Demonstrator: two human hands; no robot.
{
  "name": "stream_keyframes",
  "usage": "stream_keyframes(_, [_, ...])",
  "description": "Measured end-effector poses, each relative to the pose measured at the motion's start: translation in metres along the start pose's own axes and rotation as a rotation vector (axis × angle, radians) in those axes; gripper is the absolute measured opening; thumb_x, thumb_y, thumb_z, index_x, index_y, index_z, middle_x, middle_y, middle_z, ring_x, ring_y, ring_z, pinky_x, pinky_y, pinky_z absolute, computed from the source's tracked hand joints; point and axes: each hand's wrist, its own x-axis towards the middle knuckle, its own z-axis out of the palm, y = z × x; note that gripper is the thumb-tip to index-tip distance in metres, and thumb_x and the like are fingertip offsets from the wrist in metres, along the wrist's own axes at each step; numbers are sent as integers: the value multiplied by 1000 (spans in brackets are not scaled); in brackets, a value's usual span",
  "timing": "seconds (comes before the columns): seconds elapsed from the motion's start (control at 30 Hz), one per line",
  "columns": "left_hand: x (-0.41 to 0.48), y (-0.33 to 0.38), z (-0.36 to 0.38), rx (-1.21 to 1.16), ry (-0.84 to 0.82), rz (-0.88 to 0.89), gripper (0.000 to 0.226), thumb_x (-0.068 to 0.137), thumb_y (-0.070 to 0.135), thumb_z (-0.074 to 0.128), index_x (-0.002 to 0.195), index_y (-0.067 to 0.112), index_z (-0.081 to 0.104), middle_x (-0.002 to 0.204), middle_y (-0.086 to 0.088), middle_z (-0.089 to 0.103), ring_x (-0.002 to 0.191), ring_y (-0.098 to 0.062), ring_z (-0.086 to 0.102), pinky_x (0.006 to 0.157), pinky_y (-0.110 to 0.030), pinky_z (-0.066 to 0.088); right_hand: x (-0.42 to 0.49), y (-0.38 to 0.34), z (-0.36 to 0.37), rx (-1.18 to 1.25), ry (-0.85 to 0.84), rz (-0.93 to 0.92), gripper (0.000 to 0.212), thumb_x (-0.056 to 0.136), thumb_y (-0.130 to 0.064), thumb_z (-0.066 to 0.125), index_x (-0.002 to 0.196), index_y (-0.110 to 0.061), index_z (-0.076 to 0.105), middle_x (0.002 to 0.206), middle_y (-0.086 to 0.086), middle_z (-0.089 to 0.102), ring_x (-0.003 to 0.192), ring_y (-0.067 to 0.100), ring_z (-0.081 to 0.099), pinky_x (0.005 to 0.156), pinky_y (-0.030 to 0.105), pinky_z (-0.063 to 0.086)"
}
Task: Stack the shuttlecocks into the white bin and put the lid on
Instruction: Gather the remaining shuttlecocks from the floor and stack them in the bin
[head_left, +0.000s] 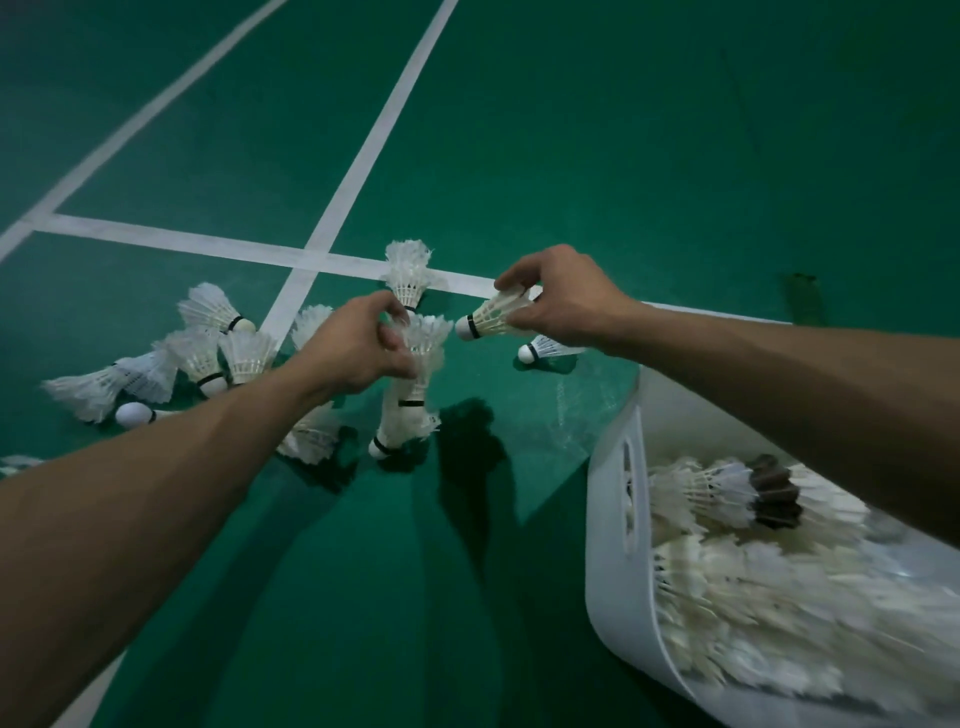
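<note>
My left hand (363, 348) grips a short stack of nested white shuttlecocks (415, 384), corks pointing down toward me. My right hand (561, 296) pinches a single shuttlecock (491, 317) by its feathers, its cork aimed left at the stack's open top, a small gap between them. Several loose shuttlecocks (197, 353) lie scattered on the green floor at the left, one stands behind the hands (408, 273), and another lies under my right wrist (540, 352). The white bin (618, 509) sits at the lower right, holding rows of stacked shuttlecocks. No lid is in view.
Green court floor with white lines (358, 161) crossing behind the hands. Dark shadows fall on the floor between my arms. A dark-feathered shuttlecock (776, 493) lies among the white ones in the bin.
</note>
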Motion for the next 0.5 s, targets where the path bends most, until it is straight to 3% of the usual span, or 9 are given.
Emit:
stream_keyframes(0.1, [-14,16,4,-204,54,-15,49,72,5,78,111,13,50,89,-9,67,76,-18,65,61,-25,47,-25,2,-17,36,46,-23,42,82,-7,71,123,-13,64,118,1,67,76,2,58,71,14,46])
stream_keyframes(0.2, [-25,34,7,-355,100,3,46,72,2,77,108,13,50,91,-12,67,87,-27,67,76,-39,56,-52,7,-33,77,106,-16,40,81,-7,72,119,-17,66,113,-1,67,76,-2,59,76,18,52])
stream_keyframes(0.27, [-32,49,8,-437,131,24,43,72,0,78,103,14,51,91,-15,68,90,-32,68,82,-47,57,-71,11,-45,96,139,-4,40,81,-7,73,119,-17,66,110,-3,67,73,-3,59,61,8,46])
stream_keyframes(0.33, [-39,68,7,-477,159,50,45,73,1,78,106,14,50,95,-15,67,90,-30,68,80,-44,58,-91,14,-59,131,174,14,41,80,-7,74,119,-18,66,108,-4,67,71,0,60,50,4,39])
stream_keyframes(0.5, [-66,130,6,-560,186,180,49,72,0,78,108,13,46,91,-12,64,82,-22,66,72,-30,58,-145,20,-100,185,234,36,46,77,-4,76,120,-16,65,106,-3,66,74,10,67,52,12,46])
